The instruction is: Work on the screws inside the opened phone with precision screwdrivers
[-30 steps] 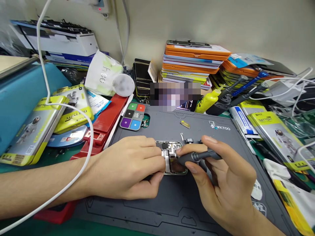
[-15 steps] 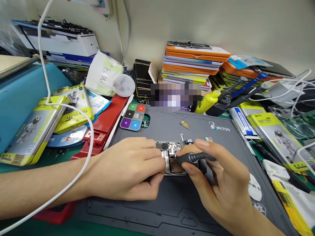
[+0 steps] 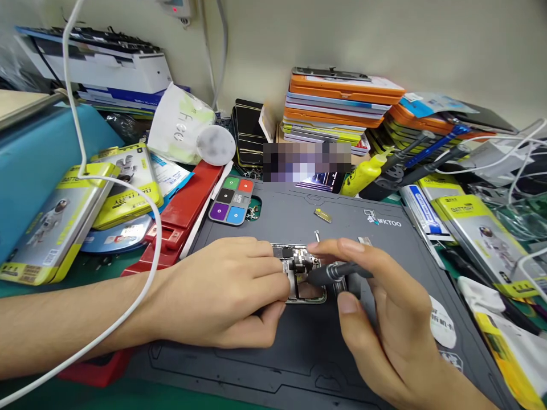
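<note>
An opened phone (image 3: 317, 297) lies on the dark grey mat (image 3: 273, 370), its inner parts and metal brackets exposed. My left hand (image 3: 231, 290) is closed on the phone's left part, hiding that end. My right hand (image 3: 393, 319) holds a dark grey screwdriver (image 3: 329, 274) over the phone's right part, the handle lying among the fingers. The thumb stands lower, apart from the index finger. A fingertip is close to the phone's upper right corner. The screwdriver's tip is too small to make out. Behind the phone lie a small gold-coloured part (image 3: 322, 215) and a thin metal piece (image 3: 317, 236).
A magnetic-looking pad with coloured squares (image 3: 232, 199) lies behind my left hand. Battery boxes (image 3: 47, 222) and a red tool (image 3: 183, 205) are at left. Stacked orange cases (image 3: 342, 88), a yellow bottle (image 3: 363, 175) and tool handles (image 3: 440, 145) stand behind. A white cable (image 3: 158, 239) crosses my left forearm.
My right thumb has come down and away from the screwdriver, and a right fingertip has shifted up at the phone's corner. My left hand stays on the phone.
</note>
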Tool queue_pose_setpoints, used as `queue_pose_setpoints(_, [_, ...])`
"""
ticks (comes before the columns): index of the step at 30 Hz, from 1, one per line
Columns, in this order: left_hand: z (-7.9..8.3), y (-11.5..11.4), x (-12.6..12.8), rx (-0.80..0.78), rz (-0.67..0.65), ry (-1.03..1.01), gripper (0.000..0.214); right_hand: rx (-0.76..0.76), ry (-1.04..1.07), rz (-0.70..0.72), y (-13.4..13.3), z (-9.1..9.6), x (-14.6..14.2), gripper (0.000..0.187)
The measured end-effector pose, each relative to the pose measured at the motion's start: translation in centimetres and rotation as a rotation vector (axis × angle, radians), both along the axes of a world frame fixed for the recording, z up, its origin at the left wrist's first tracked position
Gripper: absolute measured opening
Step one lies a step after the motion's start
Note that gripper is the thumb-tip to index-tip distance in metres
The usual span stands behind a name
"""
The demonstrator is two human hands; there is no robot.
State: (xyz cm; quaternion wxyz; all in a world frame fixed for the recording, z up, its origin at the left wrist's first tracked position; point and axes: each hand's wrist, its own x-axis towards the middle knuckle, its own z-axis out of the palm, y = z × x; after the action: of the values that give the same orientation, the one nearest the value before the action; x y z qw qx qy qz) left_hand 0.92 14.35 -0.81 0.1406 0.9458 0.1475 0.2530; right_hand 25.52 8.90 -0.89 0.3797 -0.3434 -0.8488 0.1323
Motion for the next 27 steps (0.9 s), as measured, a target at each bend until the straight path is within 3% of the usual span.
queue_pose_setpoints(13, [0.0, -0.1, 0.0, 0.003, -0.017, 0.007, 0.014, 0.067, 0.013, -0.018, 0.0, 0.0, 0.0, 0.085])
queue_pose_setpoints(17, [0.1, -0.1, 0.0, 0.018, -0.021, 0.008, 0.018, 0.007, 0.06, -0.012, -0.1, -0.5, 0.0, 0.09])
queue_pose_setpoints(23, [0.1, -0.1, 0.0, 0.033, -0.012, 0.026, 0.019, -0.037, 0.193, -0.178, -0.1, -0.6, -0.7, 0.08])
queue_pose_setpoints(27, [0.1, 0.0, -0.2, 0.029, -0.013, 0.04, 0.021, -0.004, 0.261, -0.201, -0.1, -0.2, -0.9, 0.077])
